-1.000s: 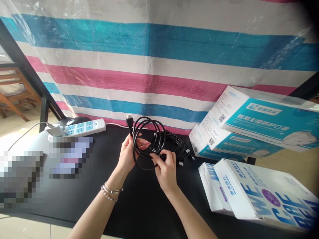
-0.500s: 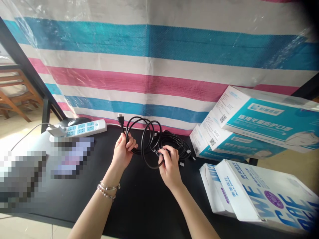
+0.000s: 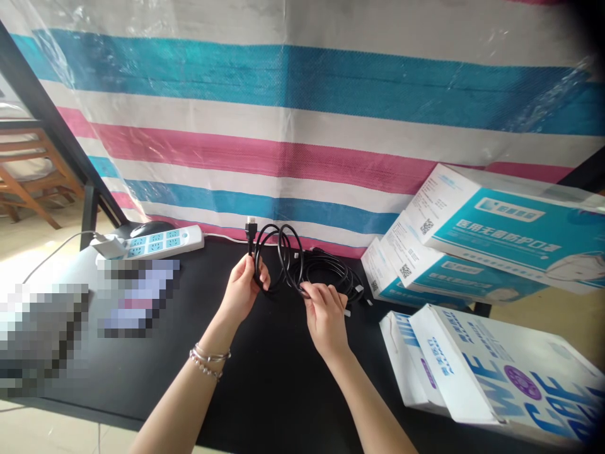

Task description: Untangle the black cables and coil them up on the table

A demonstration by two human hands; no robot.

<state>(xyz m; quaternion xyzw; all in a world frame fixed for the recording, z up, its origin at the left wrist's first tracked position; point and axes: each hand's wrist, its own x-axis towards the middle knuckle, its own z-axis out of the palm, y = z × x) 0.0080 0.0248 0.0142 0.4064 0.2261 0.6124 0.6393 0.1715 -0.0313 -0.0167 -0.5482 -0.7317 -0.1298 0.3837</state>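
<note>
A black HDMI-type cable (image 3: 285, 234) hangs in a few loose loops between my two hands. My left hand (image 3: 244, 284) is closed round the cable just below its plug (image 3: 251, 228), which points up with its pale tip away from me. Pinched in the fingers of my right hand (image 3: 326, 315) is another stretch of the same cable, at the right side of the loops. Just behind my right hand lies a coiled pile of black cables (image 3: 333, 268) with small white tags. My right fingers partly hide that pile.
A white power strip (image 3: 189, 238) with a plugged-in adapter and a dark mouse (image 3: 151, 228) sit at the back left of the black table (image 3: 278, 391). Blurred-out items lie at left. Mask boxes (image 3: 510, 221) and white boxes (image 3: 515, 372) stand at right. A striped sheet (image 3: 283, 157) hangs behind.
My left hand has moved right with the plug, nearer my right hand. The loops between the hands have become smaller and tighter. My right hand has shifted slightly right.
</note>
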